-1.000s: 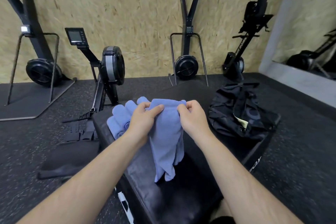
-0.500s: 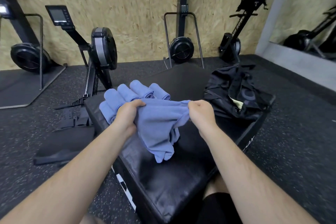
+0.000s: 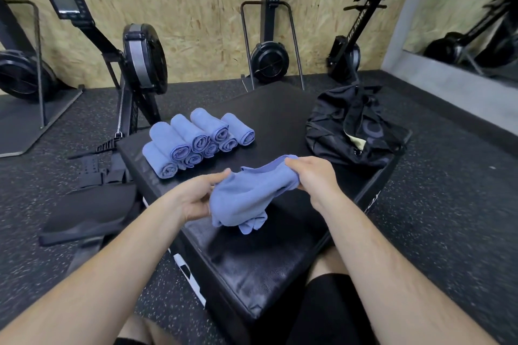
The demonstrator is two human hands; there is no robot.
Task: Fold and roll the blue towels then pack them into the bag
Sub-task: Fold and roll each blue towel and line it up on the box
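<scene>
Head | left hand (image 3: 196,196) grips blue towel (image 3: 246,196) | right hand (image 3: 311,176) grips it | rower (image 3: 356,32): "AIR ROW"

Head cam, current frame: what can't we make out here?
- interior of bag, head view: its collapsed flaps cover it; contents unknown.
- fingers of left hand, head view: hidden under the loose towel.
- rolled towels, head view: upper rolls cover lower ones; count unsure.
- monitor, head view: readout too small.

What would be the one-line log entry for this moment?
step: fold; towel: loose, over box; left hand: holds towel; right hand: pinches towel; rolls: stacked on box; bag: on box
</scene>
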